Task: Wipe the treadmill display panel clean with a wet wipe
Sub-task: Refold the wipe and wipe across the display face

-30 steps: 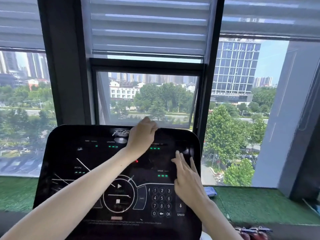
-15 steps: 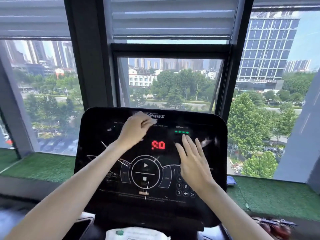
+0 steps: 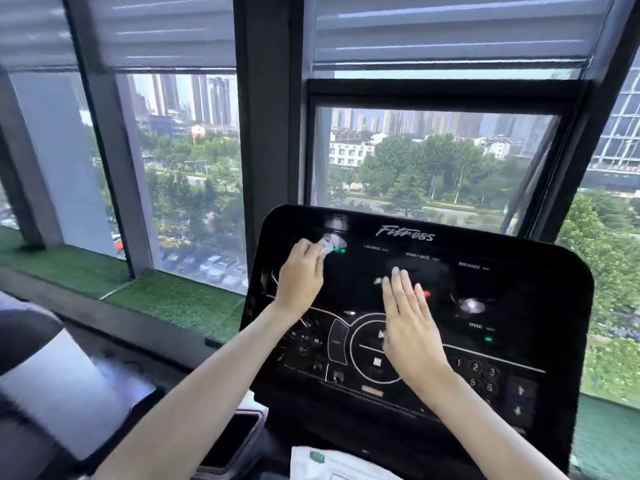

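The left hand curls its fingers round a crumpled wet wipe, which pokes out beyond the fingertips onto the far-left part of the treadmill display panel. The right hand lies flat mid-panel, fingers straight.

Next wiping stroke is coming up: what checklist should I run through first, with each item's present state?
1. Wet wipe held in the left hand grip: ok.
2. Wipe pressed on the display panel, upper left: ok.
3. Right hand flat on the panel, fingers straight: ok.
4. Right hand off the lit controls: not ok, it covers the centre dial.
5. Wipe moist enough: cannot tell.
6. Panel's right side clean: cannot tell.
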`<state>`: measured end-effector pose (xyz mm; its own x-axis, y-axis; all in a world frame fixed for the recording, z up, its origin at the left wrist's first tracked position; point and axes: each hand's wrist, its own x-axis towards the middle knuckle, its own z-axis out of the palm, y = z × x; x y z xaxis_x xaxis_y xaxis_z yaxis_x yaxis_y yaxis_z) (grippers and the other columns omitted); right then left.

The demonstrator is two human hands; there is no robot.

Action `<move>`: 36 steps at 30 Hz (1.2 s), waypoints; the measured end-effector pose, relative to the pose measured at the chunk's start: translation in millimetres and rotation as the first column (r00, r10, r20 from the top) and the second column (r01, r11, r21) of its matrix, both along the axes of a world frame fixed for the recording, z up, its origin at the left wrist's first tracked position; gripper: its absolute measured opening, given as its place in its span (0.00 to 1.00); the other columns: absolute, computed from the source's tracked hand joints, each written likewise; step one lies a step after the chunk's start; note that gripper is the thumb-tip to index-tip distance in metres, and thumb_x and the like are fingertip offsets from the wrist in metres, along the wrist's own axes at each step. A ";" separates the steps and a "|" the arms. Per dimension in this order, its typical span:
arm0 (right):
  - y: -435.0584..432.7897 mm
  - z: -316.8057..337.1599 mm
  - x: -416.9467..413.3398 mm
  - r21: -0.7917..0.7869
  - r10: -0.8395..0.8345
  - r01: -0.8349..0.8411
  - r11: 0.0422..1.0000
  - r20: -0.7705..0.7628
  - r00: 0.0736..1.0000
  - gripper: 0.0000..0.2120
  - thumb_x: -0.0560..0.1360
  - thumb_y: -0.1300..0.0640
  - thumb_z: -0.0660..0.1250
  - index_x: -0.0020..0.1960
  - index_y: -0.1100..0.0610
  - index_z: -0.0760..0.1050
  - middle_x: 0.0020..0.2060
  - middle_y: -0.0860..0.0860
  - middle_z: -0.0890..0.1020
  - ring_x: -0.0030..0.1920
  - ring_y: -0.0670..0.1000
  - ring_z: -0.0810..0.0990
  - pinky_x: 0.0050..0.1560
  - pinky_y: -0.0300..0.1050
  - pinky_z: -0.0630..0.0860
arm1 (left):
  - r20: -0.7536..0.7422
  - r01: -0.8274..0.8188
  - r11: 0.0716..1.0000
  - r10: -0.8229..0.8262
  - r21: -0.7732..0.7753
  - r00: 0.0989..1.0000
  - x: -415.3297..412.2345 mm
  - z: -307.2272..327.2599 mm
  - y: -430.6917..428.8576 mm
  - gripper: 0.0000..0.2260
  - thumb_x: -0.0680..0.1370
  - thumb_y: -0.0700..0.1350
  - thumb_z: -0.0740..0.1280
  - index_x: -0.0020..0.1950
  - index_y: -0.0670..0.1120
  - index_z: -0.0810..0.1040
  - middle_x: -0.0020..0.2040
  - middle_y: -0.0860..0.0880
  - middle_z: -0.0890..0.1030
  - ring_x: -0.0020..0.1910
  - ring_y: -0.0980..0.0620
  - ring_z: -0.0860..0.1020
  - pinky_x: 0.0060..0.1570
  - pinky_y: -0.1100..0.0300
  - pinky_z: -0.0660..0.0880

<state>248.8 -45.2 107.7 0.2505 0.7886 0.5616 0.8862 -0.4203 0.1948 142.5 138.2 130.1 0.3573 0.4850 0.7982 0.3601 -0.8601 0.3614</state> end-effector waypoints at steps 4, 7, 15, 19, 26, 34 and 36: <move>-2.6 -14.3 8.4 0.053 -0.017 0.017 0.998 0.000 1.000 0.37 0.62 0.71 0.65 0.70 0.71 0.59 0.71 0.67 0.61 0.72 0.63 0.59 0.70 0.58 0.52 | 0.179 -0.154 0.953 0.204 -0.260 0.962 -7.4 3.7 18.9 0.09 0.80 0.38 0.58 0.56 0.40 0.76 0.49 0.44 0.75 0.47 0.47 0.75 0.45 0.53 0.75; -0.2 -21.8 11.0 0.072 -0.016 0.014 0.997 0.027 0.999 0.33 0.65 0.71 0.58 0.70 0.72 0.58 0.71 0.67 0.61 0.72 0.64 0.59 0.70 0.58 0.51 | -0.061 0.130 0.988 -0.125 0.079 0.990 4.3 -11.4 -4.8 0.09 0.80 0.39 0.60 0.57 0.40 0.77 0.46 0.45 0.75 0.43 0.50 0.74 0.42 0.61 0.75; 4.3 -26.0 12.5 0.121 -0.008 0.001 0.993 0.052 0.999 0.27 0.73 0.65 0.40 0.70 0.73 0.58 0.71 0.68 0.60 0.71 0.66 0.60 0.70 0.60 0.51 | 0.148 0.050 0.998 -0.045 -0.031 0.988 6.2 -5.1 2.2 0.09 0.80 0.37 0.60 0.57 0.42 0.77 0.47 0.48 0.75 0.45 0.53 0.73 0.47 0.60 0.74; 2.2 -25.2 12.7 0.113 0.002 -0.011 0.994 0.080 0.997 0.30 0.72 0.62 0.40 0.71 0.73 0.56 0.71 0.69 0.58 0.72 0.66 0.57 0.71 0.60 0.49 | -0.038 0.174 0.973 -0.170 0.154 0.985 1.4 -11.4 24.9 0.09 0.80 0.39 0.61 0.56 0.42 0.78 0.46 0.47 0.75 0.44 0.53 0.74 0.45 0.65 0.73; 0.7 -23.5 13.8 0.110 0.017 -0.028 0.993 0.099 0.995 0.30 0.71 0.62 0.39 0.70 0.73 0.56 0.71 0.68 0.58 0.72 0.66 0.58 0.70 0.60 0.50 | 0.187 -0.035 0.998 0.044 -0.055 0.981 9.8 6.0 25.7 0.10 0.80 0.37 0.59 0.58 0.39 0.75 0.46 0.47 0.72 0.44 0.54 0.70 0.43 0.63 0.71; 2.0 -23.5 12.8 0.130 0.040 -0.045 0.991 0.040 0.998 0.30 0.72 0.61 0.37 0.70 0.73 0.56 0.71 0.69 0.59 0.72 0.66 0.58 0.70 0.60 0.50 | 0.145 0.028 0.999 -0.023 -0.037 0.989 0.3 15.7 27.3 0.11 0.80 0.37 0.61 0.60 0.41 0.77 0.46 0.49 0.72 0.44 0.54 0.73 0.47 0.66 0.71; 2.0 -21.7 11.8 0.118 0.029 -0.032 0.992 0.032 0.999 0.31 0.71 0.61 0.37 0.70 0.73 0.57 0.70 0.69 0.60 0.71 0.66 0.59 0.70 0.60 0.51 | 0.284 -0.033 0.983 0.083 -0.179 0.955 -4.4 20.2 33.2 0.11 0.80 0.37 0.60 0.60 0.42 0.78 0.48 0.47 0.74 0.47 0.51 0.75 0.51 0.64 0.71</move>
